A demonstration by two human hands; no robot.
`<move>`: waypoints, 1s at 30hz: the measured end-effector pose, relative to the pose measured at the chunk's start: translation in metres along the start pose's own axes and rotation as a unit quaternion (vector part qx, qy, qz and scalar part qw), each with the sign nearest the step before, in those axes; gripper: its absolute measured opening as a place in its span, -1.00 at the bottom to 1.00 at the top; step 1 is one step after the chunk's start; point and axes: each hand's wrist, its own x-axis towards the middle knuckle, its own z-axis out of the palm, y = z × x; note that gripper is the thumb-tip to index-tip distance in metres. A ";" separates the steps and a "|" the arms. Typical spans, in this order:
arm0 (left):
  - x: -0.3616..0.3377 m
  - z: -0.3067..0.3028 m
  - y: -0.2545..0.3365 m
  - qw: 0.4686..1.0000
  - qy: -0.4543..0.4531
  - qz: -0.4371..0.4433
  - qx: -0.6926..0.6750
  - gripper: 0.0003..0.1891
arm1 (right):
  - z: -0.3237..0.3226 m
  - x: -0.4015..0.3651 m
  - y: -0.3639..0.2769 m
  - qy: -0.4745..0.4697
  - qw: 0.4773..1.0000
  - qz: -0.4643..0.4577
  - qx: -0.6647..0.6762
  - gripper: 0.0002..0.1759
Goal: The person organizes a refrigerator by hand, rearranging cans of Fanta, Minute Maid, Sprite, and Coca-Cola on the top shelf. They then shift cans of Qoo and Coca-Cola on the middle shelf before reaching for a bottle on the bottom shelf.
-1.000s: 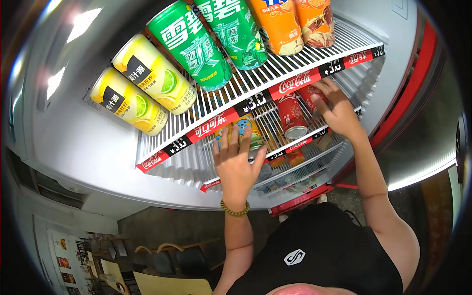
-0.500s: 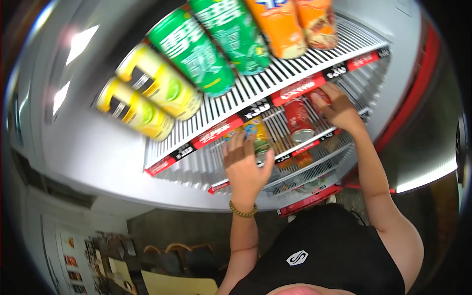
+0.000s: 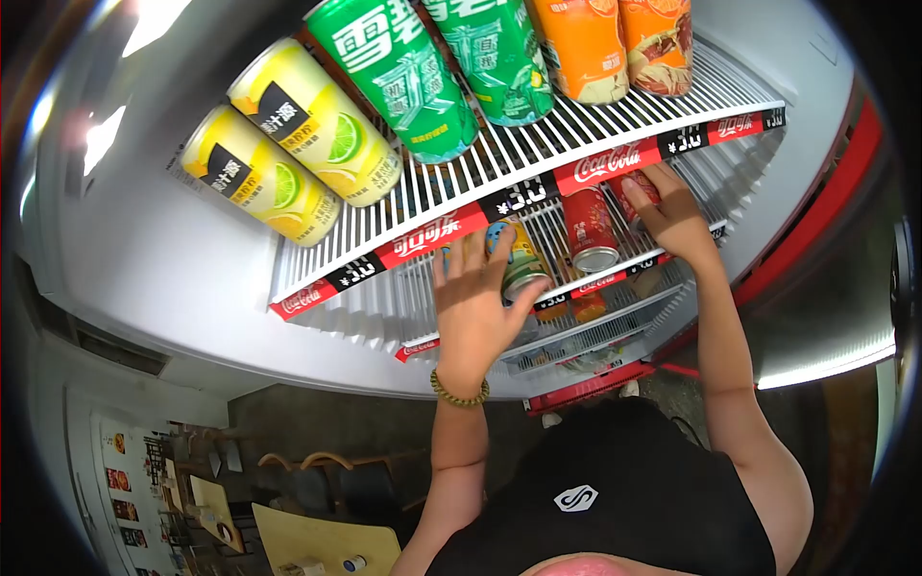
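My left hand (image 3: 473, 293), with a beaded bracelet (image 3: 459, 387) on its wrist, lies with fingers spread against yellow and green cans (image 3: 523, 261) on the second fridge shelf. My right hand (image 3: 667, 216) reaches onto the same shelf at its right end. Its fingers are wrapped round a red can (image 3: 637, 192), partly hidden by them. Another red can (image 3: 589, 230) stands between my hands, nearer the right one. The front strip (image 3: 432, 237) of the upper shelf covers part of what my fingertips touch.
On the upper shelf stand yellow lemon cans (image 3: 317, 120), green cans (image 3: 399, 82) and orange cans (image 3: 586, 48). The red-edged fridge door (image 3: 816, 221) is open at the right. Tables (image 3: 327, 542) and chairs (image 3: 370, 492) are at the lower left.
The view has shifted slightly, and the shelves look nearer and sharper. My left hand has its fingers a little more spread. My right hand stays at the red can.
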 end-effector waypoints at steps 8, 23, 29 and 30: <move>-0.011 0.015 -0.022 0.999 0.035 -0.022 -0.020 -0.40 | 0.004 0.001 0.001 0.020 1.000 -0.013 0.001 -0.49; -0.025 0.020 -0.029 0.994 0.057 -0.026 -0.085 -0.50 | 0.030 -0.032 -0.047 0.053 0.977 -0.129 -0.163 -0.31; -0.017 0.019 -0.027 0.994 0.049 0.003 -0.096 -0.49 | 0.040 -0.030 -0.042 0.039 0.969 -0.200 -0.139 -0.32; -0.016 0.018 -0.023 0.994 0.045 0.003 -0.098 -0.50 | 0.044 -0.033 -0.043 0.036 0.967 -0.204 -0.146 -0.30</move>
